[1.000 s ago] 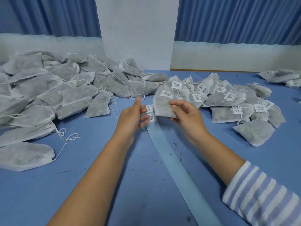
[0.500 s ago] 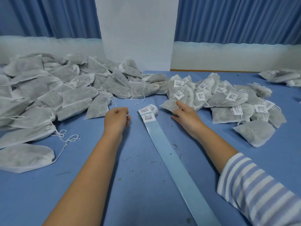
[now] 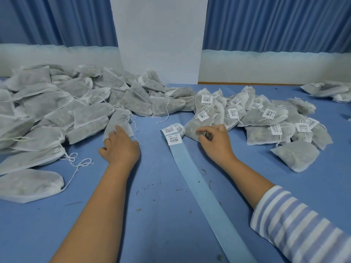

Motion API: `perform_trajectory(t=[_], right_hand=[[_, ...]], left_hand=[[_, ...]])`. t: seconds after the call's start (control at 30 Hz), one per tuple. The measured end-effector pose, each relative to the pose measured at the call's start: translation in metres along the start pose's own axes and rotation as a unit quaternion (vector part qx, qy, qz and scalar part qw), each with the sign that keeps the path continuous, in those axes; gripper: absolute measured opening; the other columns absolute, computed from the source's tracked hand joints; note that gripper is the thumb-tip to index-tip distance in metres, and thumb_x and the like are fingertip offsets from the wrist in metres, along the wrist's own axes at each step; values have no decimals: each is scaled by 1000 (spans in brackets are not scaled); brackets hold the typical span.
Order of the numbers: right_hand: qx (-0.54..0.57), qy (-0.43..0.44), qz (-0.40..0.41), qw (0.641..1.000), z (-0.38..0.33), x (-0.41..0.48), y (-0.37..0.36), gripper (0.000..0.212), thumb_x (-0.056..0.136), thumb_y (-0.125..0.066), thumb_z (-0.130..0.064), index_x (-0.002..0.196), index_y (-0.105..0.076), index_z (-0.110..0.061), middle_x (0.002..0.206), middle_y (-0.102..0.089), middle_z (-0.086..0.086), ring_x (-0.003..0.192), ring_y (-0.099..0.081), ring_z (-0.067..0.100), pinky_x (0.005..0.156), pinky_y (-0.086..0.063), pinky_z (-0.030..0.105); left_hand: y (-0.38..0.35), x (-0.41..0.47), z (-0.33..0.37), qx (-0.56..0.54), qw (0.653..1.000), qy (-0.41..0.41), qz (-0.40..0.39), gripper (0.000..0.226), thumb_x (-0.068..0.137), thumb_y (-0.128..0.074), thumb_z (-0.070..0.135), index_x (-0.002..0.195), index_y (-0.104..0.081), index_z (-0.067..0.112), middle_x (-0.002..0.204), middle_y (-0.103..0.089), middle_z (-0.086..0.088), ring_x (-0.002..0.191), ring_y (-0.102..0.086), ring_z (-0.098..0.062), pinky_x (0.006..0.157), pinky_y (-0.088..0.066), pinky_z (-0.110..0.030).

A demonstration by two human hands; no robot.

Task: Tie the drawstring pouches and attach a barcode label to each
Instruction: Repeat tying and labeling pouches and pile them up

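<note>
Head view: left hand (image 3: 121,149), fingers (image 3: 118,130) extended, touches pouch (image 3: 119,118).

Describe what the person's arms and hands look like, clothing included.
Both hands are bare: the left hand and the right hand show no gloves, rings or watch. The left forearm is uncovered, no sleeve in view. The right arm wears a sleeve striped in pale blue and white, ending partway along the forearm.

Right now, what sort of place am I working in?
Probably a small packing or labelling workstation: a heap of unlabelled pouches, a pile of barcoded pouches and a label roll lie on one blue table.
</note>
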State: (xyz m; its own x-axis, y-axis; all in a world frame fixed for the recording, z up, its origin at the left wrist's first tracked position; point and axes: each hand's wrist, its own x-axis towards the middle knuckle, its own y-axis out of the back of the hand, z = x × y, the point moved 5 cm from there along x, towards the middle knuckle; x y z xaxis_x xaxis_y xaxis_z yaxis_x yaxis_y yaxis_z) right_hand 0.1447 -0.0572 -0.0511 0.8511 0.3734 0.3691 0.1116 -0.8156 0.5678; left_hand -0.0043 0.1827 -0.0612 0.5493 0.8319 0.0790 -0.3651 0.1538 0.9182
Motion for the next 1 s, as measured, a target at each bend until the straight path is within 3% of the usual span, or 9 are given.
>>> perform_trajectory(t=[0.07,0.13,0.27,0.4,0.5,0.6,0.73,0.9,1.0], right_hand=[[-2,0,1,1000,-1,0,0,19,89,-62,-13,103,-74,-17,99,-43,0,76,-47,-4,73,-31,-5],[-1,5,1,1000,-3,-2,0,17,89,-62,-12,99,-74,-17,93,-41,-7,72,-48,-2,72,-32,-4],[-7,30,-8,999,-7,-5,-1,16,89,-61,-11,95,-74,-20,88,-39,-11,72,-48,-8,71,-33,-2],[-6,35,-20,999,-8,-5,-2,16,90,-61,-13,95,-74,-21,89,-41,-12,74,-49,-6,72,-34,-1],[1,44,-21,999,-9,-6,-2,15,90,-62,-12,94,-74,-21,89,-43,-12,75,-49,-12,72,-34,0],[8,45,-27,999,-12,-7,-3,15,90,-62,-12,95,-74,-21,90,-45,-11,71,-50,-6,71,-35,1],[48,45,-25,998,-18,-8,-1,18,90,-62,-7,94,-74,-20,91,-47,-10,68,-49,-5,73,-38,3],[160,61,-38,984,-42,-14,4,24,90,-60,-4,101,-69,-23,98,-55,-8,63,-51,10,70,-43,15],[281,29,-138,949,-56,-24,-1,29,92,-62,-10,116,-65,-27,87,-65,-6,54,-51,15,54,-47,22]], left_hand=[[1,1,-2,-8,1000,7,17,82,99,-47,46,157,-1,12,157,-22,-14,141,-24,-34,108,-25,-47],[0,4,-6,-4,1000,16,9,79,98,-47,51,157,-11,13,153,-27,-16,139,-26,-35,108,-25,-48],[7,4,-9,-43,997,13,61,45,96,-56,42,131,-49,14,142,-35,-17,132,-30,-35,106,-25,-47],[13,5,-8,-115,988,-24,99,16,95,-59,22,106,-57,10,149,-36,-16,135,-34,-35,106,-28,-49],[12,6,0,-245,964,-77,70,2,91,-57,10,91,-56,7,108,-61,-10,100,-56,-32,80,-42,-36],[16,3,4,-420,905,-48,38,7,86,-56,9,79,-55,12,76,-56,4,69,-50,-15,61,-38,-26],[25,2,12,-575,817,-3,-50,26,78,-48,-5,79,-54,21,59,-53,6,49,-41,-11,45,-31,-21],[31,-13,31,-596,787,-58,-145,33,85,-41,-5,81,-64,19,60,-60,2,51,-52,-10,49,-41,-19],[31,-20,39,-549,813,-90,-171,33,87,-42,-2,76,-66,18,57,-62,5,49,-52,-7,45,-40,-16]])
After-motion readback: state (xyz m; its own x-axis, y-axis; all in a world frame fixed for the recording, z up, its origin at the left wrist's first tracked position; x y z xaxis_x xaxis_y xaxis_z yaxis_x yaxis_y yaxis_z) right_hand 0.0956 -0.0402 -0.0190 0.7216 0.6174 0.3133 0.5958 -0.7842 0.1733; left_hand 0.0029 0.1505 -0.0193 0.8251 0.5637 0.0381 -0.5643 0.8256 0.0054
